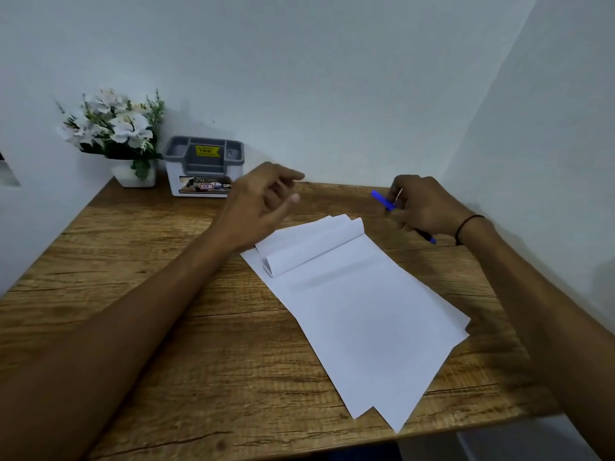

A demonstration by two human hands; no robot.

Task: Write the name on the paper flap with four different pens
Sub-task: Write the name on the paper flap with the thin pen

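Note:
White paper sheets (359,314) lie slanted across the wooden table (166,294). Their far end is folded over into a curled flap (319,244). My left hand (263,204) hovers over the flap's far left corner with its fingers apart and nothing in it. My right hand (422,207) is at the far right of the table, closed around blue pens (382,199). One blue end sticks out to the left of the fingers and another (431,240) shows under the wrist. How many pens it holds is hidden by the fingers.
A grey and white desk organiser (204,166) stands at the back against the wall. A white pot of white flowers (116,134) is to its left. Walls close in behind and on the right. The table's front edge (299,450) is near me.

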